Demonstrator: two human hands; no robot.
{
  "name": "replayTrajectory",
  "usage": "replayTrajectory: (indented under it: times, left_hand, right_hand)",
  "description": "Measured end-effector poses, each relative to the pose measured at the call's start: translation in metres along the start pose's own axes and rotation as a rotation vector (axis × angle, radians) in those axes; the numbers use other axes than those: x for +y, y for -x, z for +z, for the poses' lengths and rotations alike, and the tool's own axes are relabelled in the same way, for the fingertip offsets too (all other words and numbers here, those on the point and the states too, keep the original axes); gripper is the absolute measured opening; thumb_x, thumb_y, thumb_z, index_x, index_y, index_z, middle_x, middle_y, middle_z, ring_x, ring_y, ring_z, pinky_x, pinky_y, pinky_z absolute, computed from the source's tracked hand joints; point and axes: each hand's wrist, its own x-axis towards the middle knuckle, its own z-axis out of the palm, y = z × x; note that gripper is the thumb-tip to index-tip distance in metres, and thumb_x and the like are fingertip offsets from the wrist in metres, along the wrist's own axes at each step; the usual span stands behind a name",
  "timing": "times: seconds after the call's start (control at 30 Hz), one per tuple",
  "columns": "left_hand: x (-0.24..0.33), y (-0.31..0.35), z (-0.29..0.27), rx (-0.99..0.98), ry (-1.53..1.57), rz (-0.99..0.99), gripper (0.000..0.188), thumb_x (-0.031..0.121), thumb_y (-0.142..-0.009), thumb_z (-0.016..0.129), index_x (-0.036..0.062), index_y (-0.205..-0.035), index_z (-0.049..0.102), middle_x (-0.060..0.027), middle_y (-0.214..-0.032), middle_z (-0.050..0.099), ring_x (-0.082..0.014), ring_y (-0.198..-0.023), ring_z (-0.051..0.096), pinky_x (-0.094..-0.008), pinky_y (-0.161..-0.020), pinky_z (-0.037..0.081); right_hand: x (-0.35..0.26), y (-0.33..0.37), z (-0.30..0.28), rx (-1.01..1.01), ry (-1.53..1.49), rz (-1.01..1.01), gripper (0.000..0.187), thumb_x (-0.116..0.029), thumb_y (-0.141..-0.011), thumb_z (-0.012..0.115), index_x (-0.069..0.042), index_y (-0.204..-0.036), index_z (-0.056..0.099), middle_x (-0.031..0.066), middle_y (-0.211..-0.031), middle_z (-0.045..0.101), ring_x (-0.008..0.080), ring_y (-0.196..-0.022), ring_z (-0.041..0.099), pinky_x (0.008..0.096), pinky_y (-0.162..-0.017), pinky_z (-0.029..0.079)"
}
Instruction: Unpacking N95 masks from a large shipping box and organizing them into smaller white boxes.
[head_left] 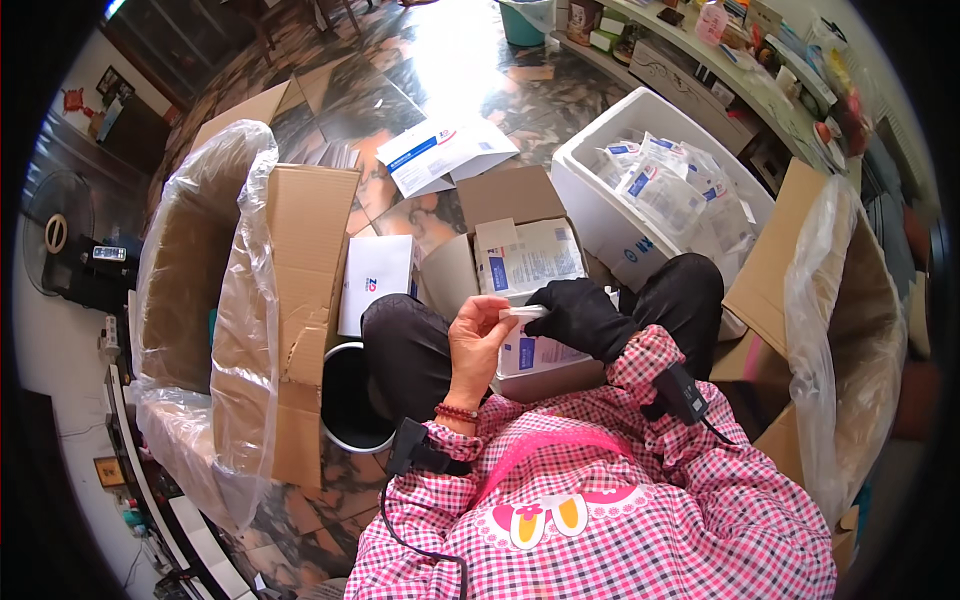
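Note:
My bare left hand (474,340), with a red bead bracelet at the wrist, pinches the upper edge of thin white packets (526,357) with blue print. The packets stand in a small carton (552,384) between my knees. Close beside it, my right hand (585,318) in a black glove has its fingers closed on the same white edges; its fingertips are partly hidden. Just beyond the hands, an open cardboard box (507,192) holds more flat white packets (540,258) with blue print.
A white foam box (590,235) with loose clear-and-white packets (665,195) stands at the far right. Large plastic-lined cartons flank me, left (300,240) and right (850,330). A dark bin (358,440) and a white box (377,275) sit by my left knee; a printed carton (440,155) lies ahead.

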Motion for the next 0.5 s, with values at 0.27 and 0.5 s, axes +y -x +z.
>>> replayTrajectory:
  times: [0.27, 0.5]
  left_hand:
    - [0.012, -0.014, 0.003, -0.099, -0.097, -0.010, 0.023, -0.005, -0.091, 0.066, 0.0042, -0.111, 0.063, -0.0029, -0.097, 0.070, -0.0085, -0.089, 0.066, -0.0218, -0.079, 0.053]
    - [0.060, 0.057, -0.055, 0.453, -0.396, 0.303, 0.011, 0.006, -0.099, 0.061, 0.0031, -0.110, 0.062, -0.0004, -0.091, 0.063, -0.0076, -0.076, 0.060, -0.0215, -0.069, 0.050]
  right_hand:
    - [-0.002, 0.007, 0.004, 0.104, -0.022, 0.062, 0.034, -0.039, -0.077, 0.075, -0.010, -0.095, 0.074, 0.0135, -0.085, 0.071, 0.0333, -0.080, 0.069, 0.0445, -0.074, 0.053]
    - [0.004, 0.000, 0.010, 0.119, 0.002, 0.152, 0.037, -0.043, -0.080, 0.071, -0.011, -0.097, 0.075, 0.0150, -0.088, 0.072, 0.0348, -0.083, 0.069, 0.0456, -0.076, 0.052]
